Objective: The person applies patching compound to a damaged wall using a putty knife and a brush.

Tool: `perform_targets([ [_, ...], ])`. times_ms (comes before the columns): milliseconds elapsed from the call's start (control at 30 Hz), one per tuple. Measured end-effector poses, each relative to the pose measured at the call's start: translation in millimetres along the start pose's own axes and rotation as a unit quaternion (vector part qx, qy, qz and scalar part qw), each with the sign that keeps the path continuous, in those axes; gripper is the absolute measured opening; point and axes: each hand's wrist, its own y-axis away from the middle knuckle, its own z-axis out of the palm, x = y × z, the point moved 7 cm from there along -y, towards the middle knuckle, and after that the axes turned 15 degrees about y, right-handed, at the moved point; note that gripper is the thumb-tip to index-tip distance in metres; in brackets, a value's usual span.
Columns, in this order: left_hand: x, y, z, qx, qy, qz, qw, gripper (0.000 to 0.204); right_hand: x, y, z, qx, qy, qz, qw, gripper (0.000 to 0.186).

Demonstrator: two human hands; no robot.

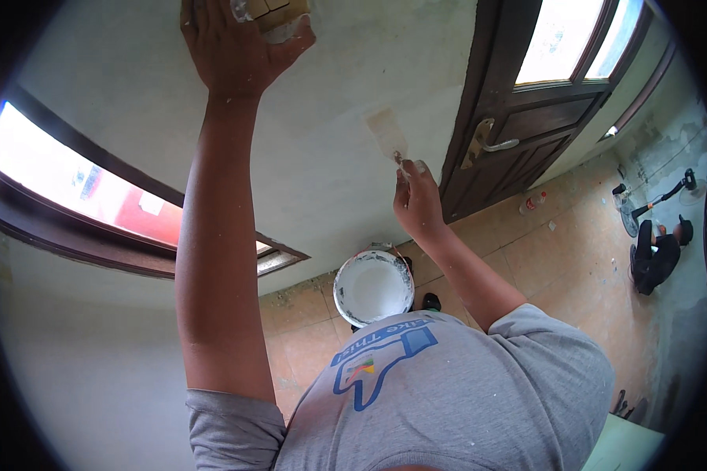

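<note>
My left hand (232, 51) is stretched up against the pale wall (330, 71), thumb spread and fingertips partly cut off by the upper edge. Between its thumb and fingers shows a beige grooved panel (277, 12), resembling a wall switch, with whitish, shiny material around it. In my right hand (420, 196) is a putty knife (386, 135), gripped by its handle, its wide, pale blade pointing up close to the wall. Whether the blade touches the wall I cannot tell.
A white bucket (337, 297) of white paste stands on the tiled floor (518, 255) below. Right of the wall is a brown door (526, 133) with a metal handle (499, 145). A window frame (78, 216) lies left. A bottle (532, 202), a fan (628, 212) and a seated person (658, 255) are farther right.
</note>
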Motion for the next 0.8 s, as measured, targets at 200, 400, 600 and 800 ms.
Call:
perform_targets([
  [200,-9,1,1,0.018,0.009,-0.013,1.000,0.068,6,8,-24,0.002,0.011,-0.020,1.000,0.023],
  [400,-9,0,4,0.052,0.043,-0.052,0.996,0.078,10,-4,-12,-0.042,0.076,-0.023,0.996,0.024],
  [600,-16,4,-4,0.085,0.037,-0.082,0.992,0.074,-1,8,-22,-0.087,0.066,0.025,0.994,0.028],
  [800,-13,0,5,0.092,0.071,-0.106,0.987,0.067,6,-7,-13,-0.057,0.101,-0.002,0.993,0.028],
])
